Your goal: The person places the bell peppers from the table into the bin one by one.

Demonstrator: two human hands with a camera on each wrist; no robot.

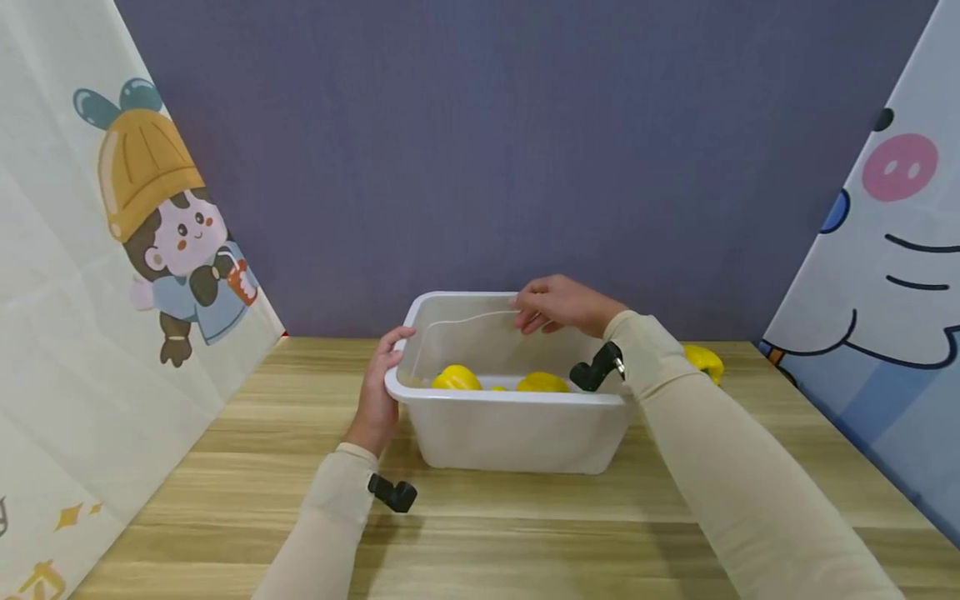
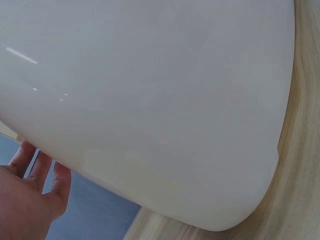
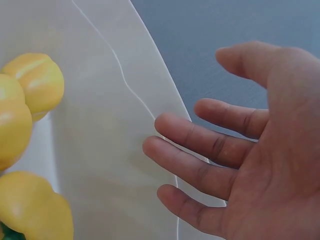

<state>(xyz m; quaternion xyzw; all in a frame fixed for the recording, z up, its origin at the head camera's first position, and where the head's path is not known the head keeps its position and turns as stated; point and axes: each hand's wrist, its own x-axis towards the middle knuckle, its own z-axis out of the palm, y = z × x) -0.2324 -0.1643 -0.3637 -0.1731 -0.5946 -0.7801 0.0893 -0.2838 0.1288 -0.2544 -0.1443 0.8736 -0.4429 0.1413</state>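
No text, label, brand, number or sign can be read in the 3 views.

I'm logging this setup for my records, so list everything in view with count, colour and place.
Bin: one, off-white, mid-table
Peppers: at least two, yellow, inside the bin; exact count unclear
Loose pepper: one, yellow, on the table right of the bin, partly hidden
Table: one, light wood, under the bin
Backdrop: one, grey-blue, behind the table
Left panel: one, white with a cartoon child, left side
Right panel: one, white and blue with a cartoon animal, right side
Wrist cameras: two, black, one per wrist
Sleeves: two, beige, on both arms
Left hand: one, bare, at the bin's left rim
Right hand: one, bare, over the bin's far right part
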